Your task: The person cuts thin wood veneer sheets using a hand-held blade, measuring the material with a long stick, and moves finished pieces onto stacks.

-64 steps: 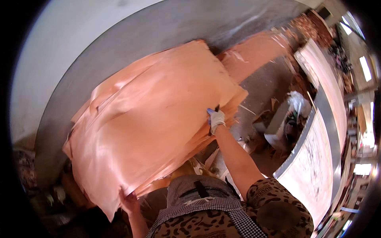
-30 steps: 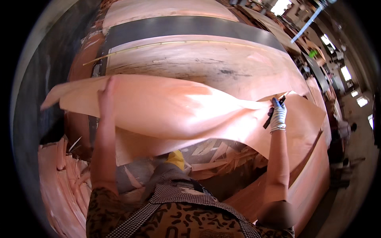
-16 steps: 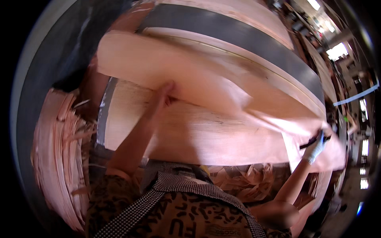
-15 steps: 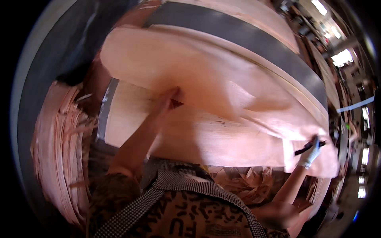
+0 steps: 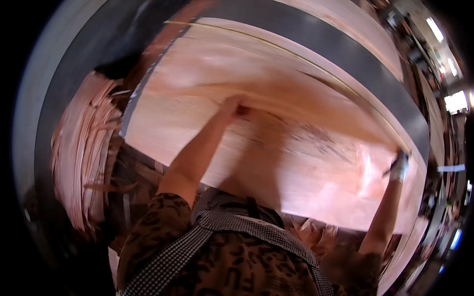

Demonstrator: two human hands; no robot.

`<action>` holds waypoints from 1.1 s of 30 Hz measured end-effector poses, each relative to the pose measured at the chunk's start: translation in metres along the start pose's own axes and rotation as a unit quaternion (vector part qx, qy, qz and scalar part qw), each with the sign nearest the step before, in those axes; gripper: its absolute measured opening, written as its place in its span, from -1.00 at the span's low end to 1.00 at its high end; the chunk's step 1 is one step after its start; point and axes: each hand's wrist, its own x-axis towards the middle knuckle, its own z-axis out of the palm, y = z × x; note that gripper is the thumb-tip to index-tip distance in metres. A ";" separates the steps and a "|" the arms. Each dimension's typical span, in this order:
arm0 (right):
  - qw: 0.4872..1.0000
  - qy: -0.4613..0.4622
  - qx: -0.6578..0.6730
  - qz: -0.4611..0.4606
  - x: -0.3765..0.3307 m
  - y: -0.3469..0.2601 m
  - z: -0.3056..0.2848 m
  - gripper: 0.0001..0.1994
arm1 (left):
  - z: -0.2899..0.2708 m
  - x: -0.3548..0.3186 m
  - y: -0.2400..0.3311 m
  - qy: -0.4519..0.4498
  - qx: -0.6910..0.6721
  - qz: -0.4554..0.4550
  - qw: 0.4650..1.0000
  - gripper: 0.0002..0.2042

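A wide, pale pinkish-tan wood veneer sheet (image 5: pixel 306 182) spreads across the work surface before me, rippled toward its far side and streaked with dark grain marks near the middle. My bare left hand (image 5: pixel 236 104) reaches to the middle of it, closed at the raised ripple; its fingertips are blurred and partly hidden. At the right end of the sheet is my right hand (image 5: pixel 401 167), in a light glove, closed around a slim dark tool (image 5: pixel 388 172) whose kind I cannot make out. Just beyond that hand ends a long thin yellowish strip (image 5: pixel 276 47) running along the sheet's far side.
To the left stands a thick stack of veneer sheets (image 5: pixel 81 153) with ragged edges. Torn veneer scraps (image 5: pixel 311 232) lie below the near edge. A dark grey band (image 5: pixel 340 42) borders the far side, with more veneer (image 5: pixel 350 24) beyond it.
The folded-over veneer has spread out flatter toward the far side, uncovering the yellowish strip. My left hand has moved right and slightly away; my right hand has moved farther away.
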 end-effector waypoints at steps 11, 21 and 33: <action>0.962 0.078 0.143 0.221 -0.067 0.121 0.043 -0.81 | -0.053 -0.021 -0.034 0.146 -0.023 -0.024 0.989 -0.77; 0.938 0.105 0.224 0.241 -0.076 0.228 -0.030 -0.59 | -0.027 -0.081 -0.057 0.211 -0.016 -0.045 0.976 -0.66; 0.942 0.080 0.131 0.299 -0.054 0.242 -0.021 -0.63 | -0.012 -0.078 -0.072 0.228 0.123 -0.064 0.964 -0.85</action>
